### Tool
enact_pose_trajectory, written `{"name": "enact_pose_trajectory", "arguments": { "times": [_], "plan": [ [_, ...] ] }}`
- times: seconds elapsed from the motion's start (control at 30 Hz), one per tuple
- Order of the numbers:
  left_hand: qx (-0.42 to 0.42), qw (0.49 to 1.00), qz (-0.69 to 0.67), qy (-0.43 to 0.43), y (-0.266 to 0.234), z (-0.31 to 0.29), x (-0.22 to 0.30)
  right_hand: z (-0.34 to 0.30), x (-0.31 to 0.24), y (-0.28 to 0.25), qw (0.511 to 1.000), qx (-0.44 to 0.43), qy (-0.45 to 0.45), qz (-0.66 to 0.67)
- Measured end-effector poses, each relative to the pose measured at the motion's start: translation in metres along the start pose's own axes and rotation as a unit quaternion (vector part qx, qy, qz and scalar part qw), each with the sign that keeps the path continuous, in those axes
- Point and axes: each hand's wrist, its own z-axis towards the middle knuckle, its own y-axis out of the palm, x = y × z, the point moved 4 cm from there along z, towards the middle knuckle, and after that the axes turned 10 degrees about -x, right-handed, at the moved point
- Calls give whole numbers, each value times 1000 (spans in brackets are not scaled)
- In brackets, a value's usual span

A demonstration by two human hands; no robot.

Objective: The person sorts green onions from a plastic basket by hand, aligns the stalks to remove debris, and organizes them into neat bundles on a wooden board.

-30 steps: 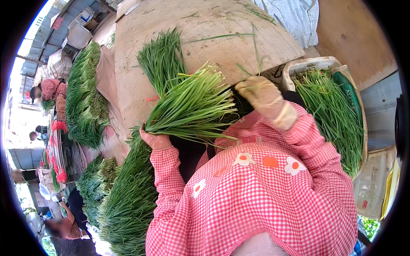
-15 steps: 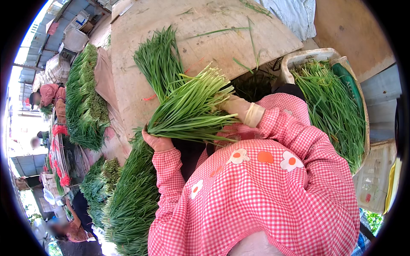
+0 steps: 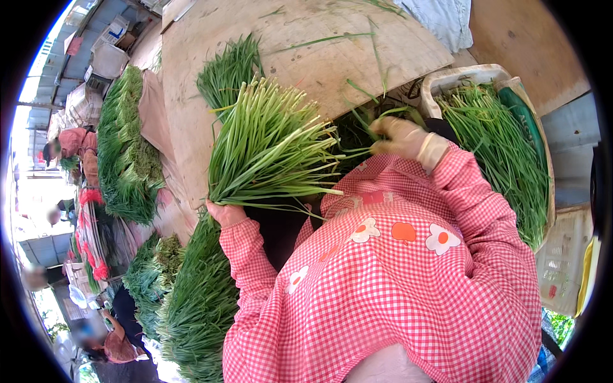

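My left hand (image 3: 225,212) is closed around the leafy end of a big bunch of Chinese chives (image 3: 262,147). The pale stem ends fan out up and to the right, over the board's near edge. My right hand (image 3: 401,137), in a thin pale glove, is apart from the bunch on the right, its fingers curled. Loose chive blades (image 3: 357,153) stick out at its fingers; its palm is hidden. Behind the held bunch, another bundle of chives (image 3: 230,73) lies on the wooden board (image 3: 306,64), partly covered.
A white tub (image 3: 440,80) full of chives stands to my right. Chives are heaped (image 3: 198,306) at my left, with another long pile (image 3: 124,147) farther off. Stray blades lie on the board, near a pale cloth (image 3: 440,22). Other people are at the far left.
My right hand has left the bunch and moved right, to the board's edge. The bunch in my left hand has swung more upright, its stem ends spreading leftward.
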Motion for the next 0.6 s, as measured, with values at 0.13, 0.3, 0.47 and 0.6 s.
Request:
{"name": "enact_pose_trajectory", "arguments": {
  "times": [0.13, 0.3, 0.47, 0.6],
  "plan": [
    [-14, 1000, 11, -22, 12, -9, -16, 39, -47, 66, 839, -78, -78, 533],
    [-8, 999, 3, -32, 12, -10, -19, 22, -74, 70, 767, -202, -27, 609],
    [28, 998, -42, -24, 6, -9, -20, 9, -15, 28, 834, 30, -73, 547],
    [6, 999, -42, -30, 18, -12, -24, -24, 6, -13, 714, 182, -62, 673]
  ]
}}
